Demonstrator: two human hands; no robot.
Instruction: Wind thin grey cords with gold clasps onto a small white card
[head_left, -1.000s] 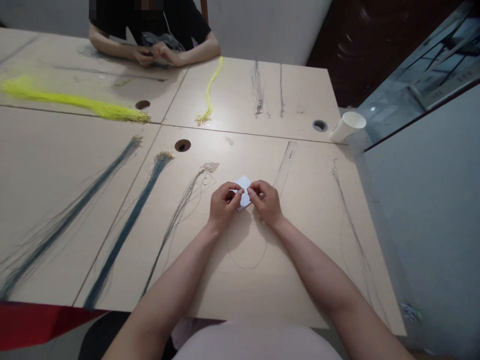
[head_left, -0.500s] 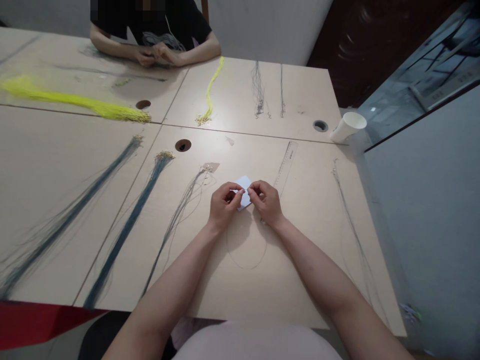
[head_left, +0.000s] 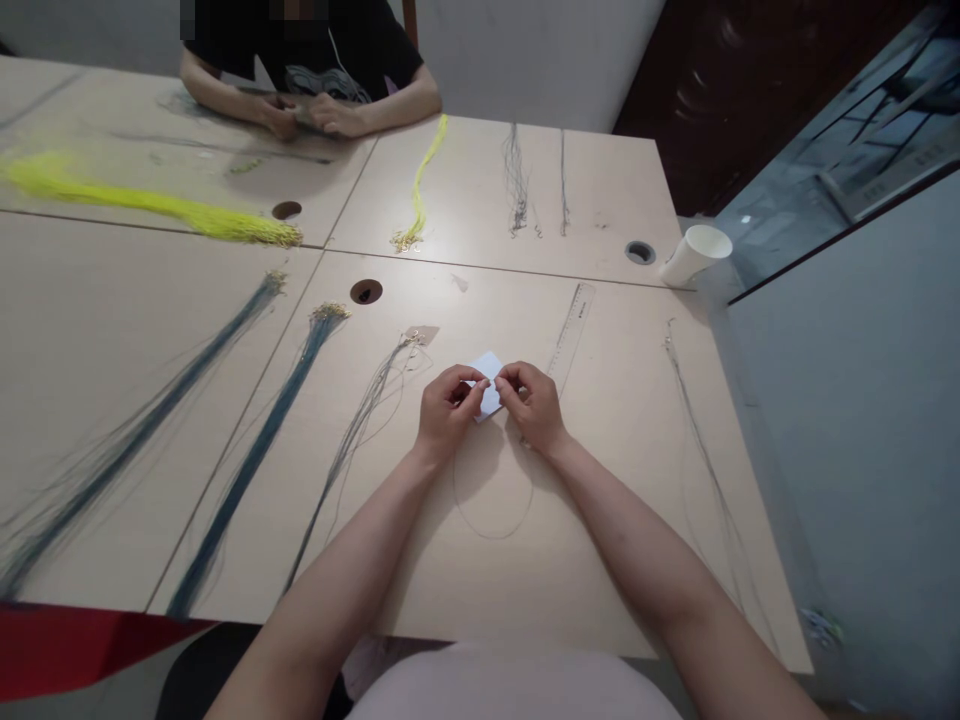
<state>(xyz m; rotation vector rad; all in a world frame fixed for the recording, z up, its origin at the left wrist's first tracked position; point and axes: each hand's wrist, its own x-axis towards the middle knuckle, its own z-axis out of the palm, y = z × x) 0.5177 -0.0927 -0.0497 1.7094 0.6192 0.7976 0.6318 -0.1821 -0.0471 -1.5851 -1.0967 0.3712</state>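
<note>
My left hand (head_left: 450, 412) and my right hand (head_left: 534, 408) meet almost fingertip to fingertip over a small white pad (head_left: 489, 362). Thumb and forefinger are pinched together on each hand. A thin fishing line (head_left: 493, 538) loops down from between them onto the table; what sits right at the fingertips is too small to make out. By my right wrist, a small end of the line shows. A clear ruler (head_left: 574, 320) lies beyond my right hand. To the left is a loose bunch of dark lines (head_left: 352, 430) with gold hooks at its top, by a small clear packet (head_left: 426, 335).
Two thick bundles of dark line (head_left: 262, 440) (head_left: 150, 440) lie at left, and yellow bundles (head_left: 165, 205) farther back. A few lines (head_left: 701, 430) lie at right. A white paper cup (head_left: 697, 255) stands at the right edge. Across the table sits a co-worker (head_left: 322, 70).
My hands hold nearly the same pose, with the loop of line unchanged. Across the table, the co-worker's hands have moved slightly apart.
</note>
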